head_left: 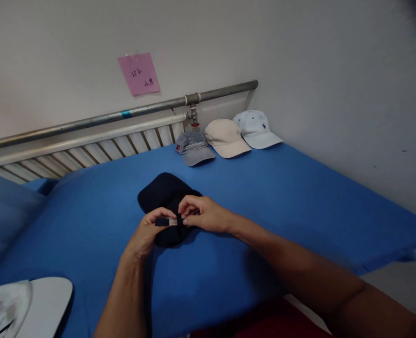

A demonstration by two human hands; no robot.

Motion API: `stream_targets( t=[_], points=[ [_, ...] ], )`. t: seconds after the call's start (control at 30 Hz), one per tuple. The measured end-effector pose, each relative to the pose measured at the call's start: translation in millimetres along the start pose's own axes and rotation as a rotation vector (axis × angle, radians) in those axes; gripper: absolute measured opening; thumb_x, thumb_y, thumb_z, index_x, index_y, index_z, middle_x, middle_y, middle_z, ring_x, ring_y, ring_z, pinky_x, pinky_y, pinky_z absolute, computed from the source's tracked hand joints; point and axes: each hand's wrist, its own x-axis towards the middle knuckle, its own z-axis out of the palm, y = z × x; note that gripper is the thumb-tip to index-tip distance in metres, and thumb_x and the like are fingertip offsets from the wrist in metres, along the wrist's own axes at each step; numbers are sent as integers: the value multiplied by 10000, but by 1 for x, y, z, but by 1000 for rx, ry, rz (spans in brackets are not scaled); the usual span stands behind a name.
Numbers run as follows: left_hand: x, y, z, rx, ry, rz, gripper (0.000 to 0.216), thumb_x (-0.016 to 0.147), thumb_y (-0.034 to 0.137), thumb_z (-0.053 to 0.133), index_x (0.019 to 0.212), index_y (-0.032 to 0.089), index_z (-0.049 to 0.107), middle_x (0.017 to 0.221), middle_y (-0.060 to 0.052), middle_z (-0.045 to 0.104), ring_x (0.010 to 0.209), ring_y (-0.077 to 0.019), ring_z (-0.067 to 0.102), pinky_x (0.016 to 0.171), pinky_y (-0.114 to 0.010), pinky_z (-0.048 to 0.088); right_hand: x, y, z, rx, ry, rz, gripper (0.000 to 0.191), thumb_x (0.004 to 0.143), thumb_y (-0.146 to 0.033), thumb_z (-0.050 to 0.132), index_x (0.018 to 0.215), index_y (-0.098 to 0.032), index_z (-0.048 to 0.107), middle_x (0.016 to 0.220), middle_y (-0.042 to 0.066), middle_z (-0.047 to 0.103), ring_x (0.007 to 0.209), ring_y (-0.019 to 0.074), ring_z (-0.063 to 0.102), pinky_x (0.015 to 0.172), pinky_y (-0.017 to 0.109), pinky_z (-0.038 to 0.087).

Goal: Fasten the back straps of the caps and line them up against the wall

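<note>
Dark cap (165,190) lies on blue tabletop (264,188); L hand (146,234) pinches its strap (162,222), R hand (208,215) pinches same strap close by. Step is prob. strap adjusting; next move calls for steady fingertips w/ strap kept flat. Grey cap (195,148) is behind.

- bare, slim-fingered left hand (142,237); bare, tapering left forearm (125,291);
- bare right hand (209,213); long, bare right forearm (285,253), crease showing near the elbow (351,300);
- dark red cloth garment (257,324) at lower edge of view; cut unclear
</note>
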Motion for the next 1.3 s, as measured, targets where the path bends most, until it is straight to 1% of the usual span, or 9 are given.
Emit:
stream_targets(
  t=[0.27,0.37,0.5,0.63,0.73,0.87,1.0,1.17,1.3],
  points=[
    [0,0,3,70,-33,-2,186,602,222,822,752,190,716,757,8,707,691,-113,633,671,-219,483,0,-1,3,6,-5,25,130,732,-128,631,825,-179,557,689,-45,586,636,85,562,602,220,425],
    [1,-2,2,61,-48,-15,210,612,238,822,776,192,699,740,16,692,663,-103,621,637,-206,467,0,-1,3,-3,-23,30,121,757,-138,617,858,-184,569,699,-43,592,646,84,567,628,230,449],
    [1,-2,1,58,-70,-15,195,725,360,739,771,182,672,689,14,656,591,-91,568,554,-190,417,0,-1,3,45,-29,72,177,732,-214,685,858,-185,564,679,-48,577,613,82,547,601,231,469],
    [-2,1,-5,78,-76,52,323,831,480,592,799,170,677,738,-11,643,658,-106,550,605,-207,417,0,-5,3,63,3,121,190,713,-242,701,825,-179,562,639,-62,540,573,73,528,552,209,447],
    [-5,2,-12,109,-133,121,381,833,543,557,815,176,657,801,-22,644,737,-129,552,675,-232,421,0,-9,2,38,3,141,193,702,-262,711,790,-174,563,620,-65,520,555,72,517,530,204,428],
    [-9,5,-18,242,-150,152,243,746,406,721,831,205,614,896,0,643,832,-134,542,734,-233,402,0,-9,2,22,7,134,188,695,-258,712,760,-171,559,621,-61,519,557,72,511,539,210,432],
    [-13,11,-19,373,-122,110,210,751,344,725,734,187,586,859,11,619,750,-108,498,663,-221,377,0,-9,0,-19,2,139,194,709,-275,710,779,-175,560,625,-59,525,567,75,513,542,208,428],
    [-16,13,-19,357,-151,134,197,738,321,726,680,182,598,820,-2,627,760,-125,515,689,-243,402,-1,-11,-2,-191,-129,180,205,767,-320,674,884,-153,647,673,-26,572,587,76,504,544,209,404],
    [-16,12,-20,335,-166,130,193,717,305,742,653,187,603,839,-11,637,793,-142,534,723,-258,415,-1,-11,-4,-260,-217,209,240,792,-380,655,852,-149,680,605,-39,527,532,63,456,501,201,347]
  ],
)
